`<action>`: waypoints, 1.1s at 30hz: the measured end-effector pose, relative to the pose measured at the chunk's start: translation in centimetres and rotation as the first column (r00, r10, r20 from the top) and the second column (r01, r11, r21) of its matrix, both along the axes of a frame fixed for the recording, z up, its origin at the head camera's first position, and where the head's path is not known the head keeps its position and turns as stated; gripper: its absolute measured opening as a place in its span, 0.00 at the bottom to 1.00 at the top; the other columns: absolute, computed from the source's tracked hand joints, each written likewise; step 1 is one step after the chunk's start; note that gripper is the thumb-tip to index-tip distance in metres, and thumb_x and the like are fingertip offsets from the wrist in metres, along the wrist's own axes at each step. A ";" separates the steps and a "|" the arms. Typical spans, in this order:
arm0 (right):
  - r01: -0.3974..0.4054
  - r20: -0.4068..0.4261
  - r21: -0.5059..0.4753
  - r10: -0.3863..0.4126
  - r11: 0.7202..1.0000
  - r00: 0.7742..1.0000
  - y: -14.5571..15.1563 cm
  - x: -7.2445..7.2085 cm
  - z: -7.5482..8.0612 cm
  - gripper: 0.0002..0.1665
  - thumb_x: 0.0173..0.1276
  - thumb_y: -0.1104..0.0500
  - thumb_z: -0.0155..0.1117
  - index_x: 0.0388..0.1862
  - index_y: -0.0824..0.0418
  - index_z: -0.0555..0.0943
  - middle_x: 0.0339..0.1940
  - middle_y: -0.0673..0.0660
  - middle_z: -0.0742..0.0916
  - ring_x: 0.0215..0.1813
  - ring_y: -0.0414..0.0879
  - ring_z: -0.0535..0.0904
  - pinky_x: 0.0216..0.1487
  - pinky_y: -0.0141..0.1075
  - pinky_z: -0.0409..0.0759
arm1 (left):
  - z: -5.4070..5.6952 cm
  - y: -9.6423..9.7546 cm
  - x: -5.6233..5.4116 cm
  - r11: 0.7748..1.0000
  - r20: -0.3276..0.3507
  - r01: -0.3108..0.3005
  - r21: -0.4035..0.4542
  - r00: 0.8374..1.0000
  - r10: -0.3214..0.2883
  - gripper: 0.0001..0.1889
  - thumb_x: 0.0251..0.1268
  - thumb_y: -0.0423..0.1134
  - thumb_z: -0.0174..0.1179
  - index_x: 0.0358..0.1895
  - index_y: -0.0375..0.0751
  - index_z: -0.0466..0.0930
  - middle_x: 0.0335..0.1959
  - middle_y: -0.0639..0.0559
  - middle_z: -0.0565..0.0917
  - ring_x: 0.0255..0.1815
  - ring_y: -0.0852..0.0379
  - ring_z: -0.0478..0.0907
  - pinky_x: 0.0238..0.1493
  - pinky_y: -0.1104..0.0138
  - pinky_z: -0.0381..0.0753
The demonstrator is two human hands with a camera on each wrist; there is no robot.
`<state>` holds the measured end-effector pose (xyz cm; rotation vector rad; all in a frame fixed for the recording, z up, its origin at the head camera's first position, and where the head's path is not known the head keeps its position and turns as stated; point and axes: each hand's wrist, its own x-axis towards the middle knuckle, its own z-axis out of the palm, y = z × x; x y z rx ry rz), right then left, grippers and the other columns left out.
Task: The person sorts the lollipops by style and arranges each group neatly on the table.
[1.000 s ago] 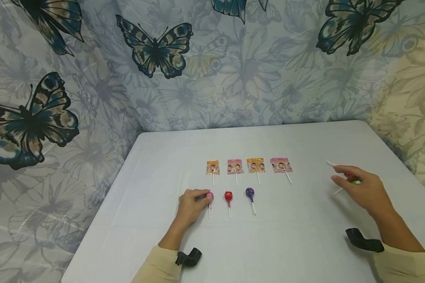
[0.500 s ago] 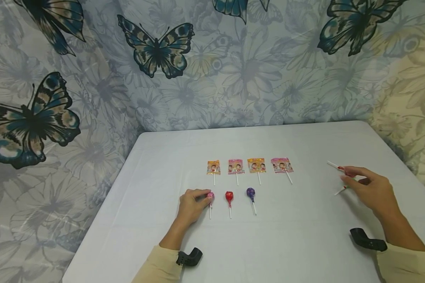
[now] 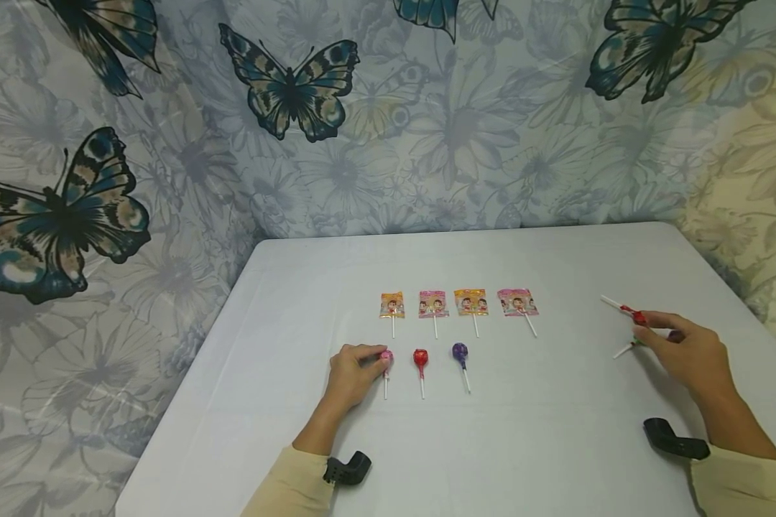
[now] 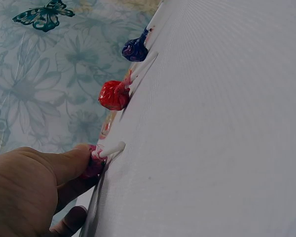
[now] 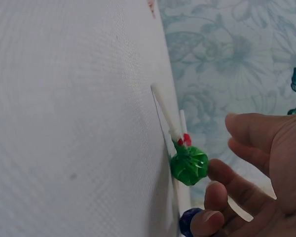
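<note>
My left hand pinches the head of a pink-wrapped lollipop between thumb and fingers, its white stick pointing toward me. To its right lie a red lollipop and a purple lollipop, both apart from the hand. At the right side, my right hand is loosely bent with thumb and fingers spread. Its fingertips are right at a second red lollipop and a green lollipop. A dark blue lollipop head shows beside its lower fingers, partly hidden by them.
Behind the lollipop row lie several flat-wrapped lollipops in orange and pink packets. All are on a white-covered table. A butterfly-patterned cloth hangs behind and to the sides.
My right hand has drawn back slightly to the right, uncovering more of the red and green lollipops. The left hand keeps its pinch on the pink lollipop; the whole view has shifted slightly.
</note>
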<state>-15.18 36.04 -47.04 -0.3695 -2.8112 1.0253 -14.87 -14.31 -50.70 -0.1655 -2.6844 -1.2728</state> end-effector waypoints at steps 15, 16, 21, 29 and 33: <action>-0.025 0.008 0.066 0.025 0.998 1.000 0.8 -0.4 -1.4 0.34 0.68 0.44 0.62 0.60 0.71 0.74 0.46 0.73 0.79 0.45 0.66 0.73 0.30 0.43 0.68 | 0.0 0.1 0.0 1.000 -0.005 0.006 0.013 1.000 -0.006 0.11 0.55 0.38 0.72 0.43 0.47 0.89 0.40 0.57 0.85 0.45 0.53 0.75 0.48 0.54 0.72; -0.027 0.010 0.069 0.026 0.997 1.000 0.8 -0.4 -1.4 0.34 0.68 0.44 0.62 0.60 0.71 0.74 0.45 0.72 0.79 0.44 0.65 0.73 0.30 0.43 0.67 | 0.0 0.1 0.0 1.000 0.000 0.006 0.016 1.000 -0.006 0.11 0.55 0.38 0.72 0.43 0.47 0.89 0.40 0.56 0.85 0.45 0.53 0.75 0.48 0.54 0.72; -0.016 0.020 0.085 0.014 0.996 1.000 0.6 -0.5 -1.4 0.33 0.68 0.46 0.61 0.60 0.70 0.74 0.43 0.70 0.79 0.43 0.64 0.73 0.29 0.44 0.67 | 0.0 0.1 0.0 1.000 0.021 0.001 0.030 1.000 -0.001 0.12 0.55 0.37 0.71 0.44 0.47 0.89 0.40 0.56 0.85 0.46 0.53 0.75 0.49 0.54 0.72; 0.061 0.068 0.063 -0.066 0.996 0.996 0.2 -0.5 -1.2 0.29 0.69 0.49 0.59 0.58 0.71 0.75 0.48 0.74 0.79 0.50 0.69 0.71 0.33 0.48 0.68 | 0.0 0.1 0.1 1.000 0.018 -0.001 0.024 1.000 0.000 0.12 0.55 0.38 0.72 0.43 0.47 0.89 0.39 0.55 0.84 0.43 0.53 0.74 0.46 0.55 0.71; 0.075 0.068 0.056 -0.078 0.996 0.995 0.1 -0.5 -1.2 0.28 0.70 0.50 0.58 0.58 0.71 0.75 0.50 0.74 0.78 0.53 0.71 0.69 0.38 0.54 0.69 | 0.0 0.1 0.1 1.000 0.018 -0.002 0.025 1.000 0.002 0.12 0.55 0.38 0.72 0.43 0.47 0.89 0.39 0.55 0.84 0.43 0.54 0.74 0.46 0.55 0.71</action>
